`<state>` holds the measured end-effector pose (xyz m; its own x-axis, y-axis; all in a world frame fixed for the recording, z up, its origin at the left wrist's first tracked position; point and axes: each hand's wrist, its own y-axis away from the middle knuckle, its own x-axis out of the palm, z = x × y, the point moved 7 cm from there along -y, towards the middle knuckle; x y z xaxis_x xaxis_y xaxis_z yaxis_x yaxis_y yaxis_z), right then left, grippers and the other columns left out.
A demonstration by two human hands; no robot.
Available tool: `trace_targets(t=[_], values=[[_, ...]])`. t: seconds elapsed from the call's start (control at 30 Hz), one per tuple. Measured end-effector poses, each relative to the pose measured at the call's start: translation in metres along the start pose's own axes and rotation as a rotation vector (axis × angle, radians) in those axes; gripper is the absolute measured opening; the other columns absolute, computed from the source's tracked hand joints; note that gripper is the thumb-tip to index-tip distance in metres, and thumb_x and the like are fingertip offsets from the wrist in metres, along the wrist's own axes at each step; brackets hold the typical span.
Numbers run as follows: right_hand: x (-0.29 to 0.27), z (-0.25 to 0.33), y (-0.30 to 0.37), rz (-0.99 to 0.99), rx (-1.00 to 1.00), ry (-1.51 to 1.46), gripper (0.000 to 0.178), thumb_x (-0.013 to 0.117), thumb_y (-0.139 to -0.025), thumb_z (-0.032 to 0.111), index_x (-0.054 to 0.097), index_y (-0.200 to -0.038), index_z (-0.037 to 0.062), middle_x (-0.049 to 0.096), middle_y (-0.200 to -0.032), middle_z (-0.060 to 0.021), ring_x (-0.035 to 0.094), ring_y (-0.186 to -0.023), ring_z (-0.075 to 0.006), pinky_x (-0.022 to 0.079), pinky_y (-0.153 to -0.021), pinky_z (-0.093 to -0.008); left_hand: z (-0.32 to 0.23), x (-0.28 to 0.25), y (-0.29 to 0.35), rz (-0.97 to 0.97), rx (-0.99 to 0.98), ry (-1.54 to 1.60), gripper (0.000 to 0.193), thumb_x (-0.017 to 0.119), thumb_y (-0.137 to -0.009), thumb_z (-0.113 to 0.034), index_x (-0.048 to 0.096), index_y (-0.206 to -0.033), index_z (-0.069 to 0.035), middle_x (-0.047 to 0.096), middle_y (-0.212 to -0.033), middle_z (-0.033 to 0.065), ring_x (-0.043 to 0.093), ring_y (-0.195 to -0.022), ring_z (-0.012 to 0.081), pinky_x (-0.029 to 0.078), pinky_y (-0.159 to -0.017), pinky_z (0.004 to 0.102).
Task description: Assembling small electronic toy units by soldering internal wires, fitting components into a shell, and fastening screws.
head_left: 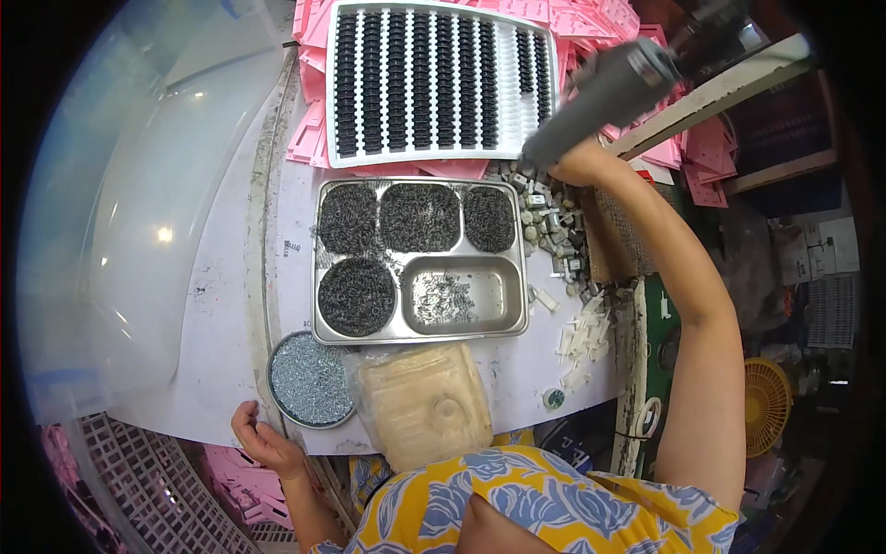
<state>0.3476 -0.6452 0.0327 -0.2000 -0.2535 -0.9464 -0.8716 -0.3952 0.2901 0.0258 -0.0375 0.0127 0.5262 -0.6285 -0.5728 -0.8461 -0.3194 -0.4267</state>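
Note:
My left hand (pixel 266 447) hangs at the table's near left edge, fingers loosely bent and apart, holding nothing. Beside it stands a round tin (pixel 311 379) full of small silvery pieces. At the upper right, my right hand (pixel 583 164) is beneath the lower end of a dark grey cylindrical tool (pixel 600 103), resembling an electric screwdriver. Its fingers are hidden, so its grip cannot be made out. Near it lie small metal motor-like parts (pixel 557 231). A steel compartment tray (pixel 417 337) in the middle holds small black pieces; its lower right compartment has only a few.
Behind the steel tray, a white ribbed tray (pixel 505 102) carries rows of black parts, on stacked pink plastic panels (pixel 314 129). White plastic pieces (pixel 583 340) lie right. A plastic-wrapped beige block (pixel 429 406) sits in front. A wooden beam (pixel 711 97) crosses upper right; clear sheeting (pixel 120 212) hangs left.

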Motion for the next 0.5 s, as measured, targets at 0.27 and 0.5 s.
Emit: trace_targets(t=[0.27,0.5], values=[[-0.063,0.047,0.016,0.129,0.168,-0.103,0.056,0.064,-0.080,0.013,0.064,-0.135,0.0225,0.071,-0.117,-0.0167,0.067,-0.107,-0.0349,0.053,-0.094,-0.0436,0.001,-0.005,0.002,-0.019,-0.004,-0.033,0.036,0.044,-0.103,-0.024,0.059,-0.112,0.008,0.061,-0.108,0.0187,0.060,-0.098,0.0311,0.049,-0.088,0.0398],[-0.065,0.047,0.012,0.161,0.125,-0.086,0.056,0.065,-0.080,0.015,0.064,-0.136,0.0211,0.070,-0.119,-0.0171,0.067,-0.110,-0.0346,0.052,-0.096,-0.0430,-0.002,-0.004,-0.001,0.004,-0.017,-0.057,0.035,0.042,-0.104,-0.023,0.058,-0.114,0.007,0.062,-0.108,0.0168,0.060,-0.100,0.0286,0.048,-0.090,0.0380]])
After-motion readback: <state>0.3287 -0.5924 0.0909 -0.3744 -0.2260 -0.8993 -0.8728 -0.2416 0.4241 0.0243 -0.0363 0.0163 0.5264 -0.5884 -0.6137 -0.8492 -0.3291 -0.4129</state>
